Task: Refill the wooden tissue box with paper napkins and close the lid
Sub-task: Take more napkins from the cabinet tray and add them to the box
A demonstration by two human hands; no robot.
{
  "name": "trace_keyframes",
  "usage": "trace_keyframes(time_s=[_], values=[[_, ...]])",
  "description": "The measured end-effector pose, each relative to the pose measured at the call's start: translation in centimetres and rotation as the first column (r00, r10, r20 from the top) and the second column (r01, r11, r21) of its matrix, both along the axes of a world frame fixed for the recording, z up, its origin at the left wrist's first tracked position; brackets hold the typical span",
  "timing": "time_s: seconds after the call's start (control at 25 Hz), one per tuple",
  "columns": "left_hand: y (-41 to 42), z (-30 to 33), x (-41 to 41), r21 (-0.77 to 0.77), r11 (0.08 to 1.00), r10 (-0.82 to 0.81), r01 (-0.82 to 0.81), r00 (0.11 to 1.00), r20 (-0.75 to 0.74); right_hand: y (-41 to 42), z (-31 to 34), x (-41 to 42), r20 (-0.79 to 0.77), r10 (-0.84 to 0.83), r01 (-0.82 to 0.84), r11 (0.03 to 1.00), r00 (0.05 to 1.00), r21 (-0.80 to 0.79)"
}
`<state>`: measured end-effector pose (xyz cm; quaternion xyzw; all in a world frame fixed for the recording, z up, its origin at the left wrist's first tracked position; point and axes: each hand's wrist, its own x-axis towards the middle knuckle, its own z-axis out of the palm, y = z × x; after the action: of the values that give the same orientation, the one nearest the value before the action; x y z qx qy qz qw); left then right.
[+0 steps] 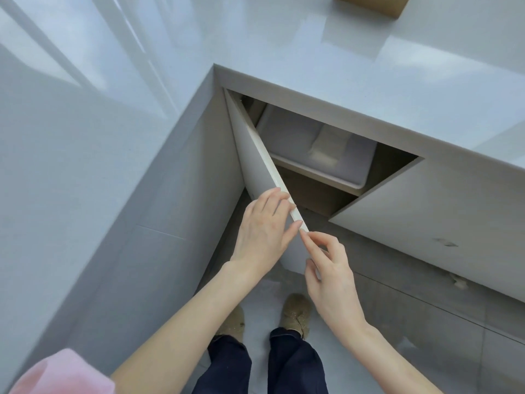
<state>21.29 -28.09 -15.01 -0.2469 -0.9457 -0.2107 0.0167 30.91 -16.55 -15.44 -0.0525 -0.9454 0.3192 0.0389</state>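
A white cabinet door [257,166] under the grey L-shaped counter stands swung open toward me. My left hand [264,231] lies on its outer face with the fingertips over its top edge. My right hand [329,277] pinches the door's near corner between thumb and forefinger. Inside the cabinet a white plastic bin [284,135] sits on a shelf and holds a pale wrapped pack [326,146], blurred. A wooden box [372,4] shows partly at the counter's far top edge. No loose napkins are visible.
The glossy countertop [312,52] wraps around the corner on the left and the back. A shut cabinet door [431,211] is to the right of the opening. My feet in slippers [295,311] stand on the tiled floor below.
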Motion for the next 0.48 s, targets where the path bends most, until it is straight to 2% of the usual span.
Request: trace_keyframes(time_s=[0.24, 0.48], values=[[-5.0, 0.2, 1.2, 0.012, 1.000, -0.029, 0.028, 0.996, 0.082, -5.2, -0.2, 1.8, 0.059, 0.044, -0.041, 0.997, 0.997, -0.061], [-10.4, 0.0, 1.5, 0.034, 0.999, -0.005, -0.001, 0.982, 0.191, -11.4, -0.4, 2.7, 0.063, 0.123, -0.125, 0.992, 0.990, 0.028]])
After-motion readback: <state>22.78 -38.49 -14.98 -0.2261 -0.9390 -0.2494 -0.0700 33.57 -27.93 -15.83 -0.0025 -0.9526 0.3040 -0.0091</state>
